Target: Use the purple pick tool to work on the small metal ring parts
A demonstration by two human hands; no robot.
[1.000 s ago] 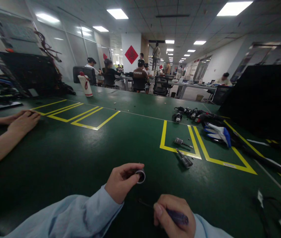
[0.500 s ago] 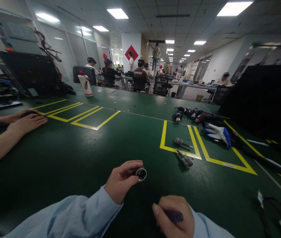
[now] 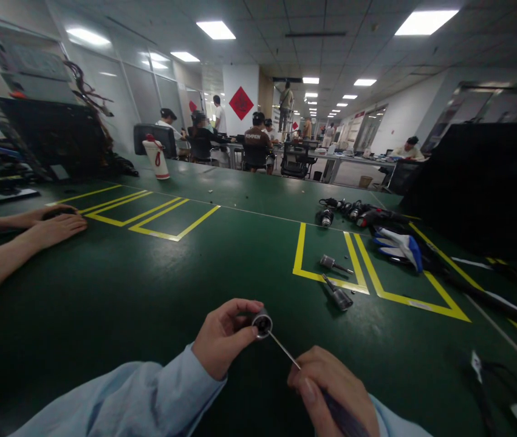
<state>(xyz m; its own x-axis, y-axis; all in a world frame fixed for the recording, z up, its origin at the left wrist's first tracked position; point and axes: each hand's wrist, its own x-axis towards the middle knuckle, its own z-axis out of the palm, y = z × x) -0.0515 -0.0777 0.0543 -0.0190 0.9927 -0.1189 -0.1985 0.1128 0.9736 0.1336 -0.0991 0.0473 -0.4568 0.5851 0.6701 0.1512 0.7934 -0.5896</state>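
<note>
My left hand (image 3: pixel 226 335) pinches a short metal cylinder (image 3: pixel 262 323) between thumb and fingers, its hollow end turned toward my right side. My right hand (image 3: pixel 331 385) is closed round the dark handle of a screwdriver (image 3: pixel 284 349). The thin shaft points up and left, and its tip is at the cylinder's open mouth; how deep it reaches I cannot tell. Beyond my right hand, two metal pieces with thin stems lie on the green table, one metal piece (image 3: pixel 340 298) across the yellow tape and another metal piece (image 3: pixel 329 261) inside the taped square.
On the right are a blue-and-white glove (image 3: pixel 401 247), dark cables and metal parts (image 3: pixel 326 217). A white cup (image 3: pixel 155 159) stands at the back left. Another person's hands (image 3: pixel 55 226) rest on the table at left. Yellow tape (image 3: pixel 301 249) marks the green table (image 3: pixel 171 303).
My right hand has turned and brought the screwdriver's shaft up to the cylinder's mouth. My left hand has barely moved and still holds the cylinder.
</note>
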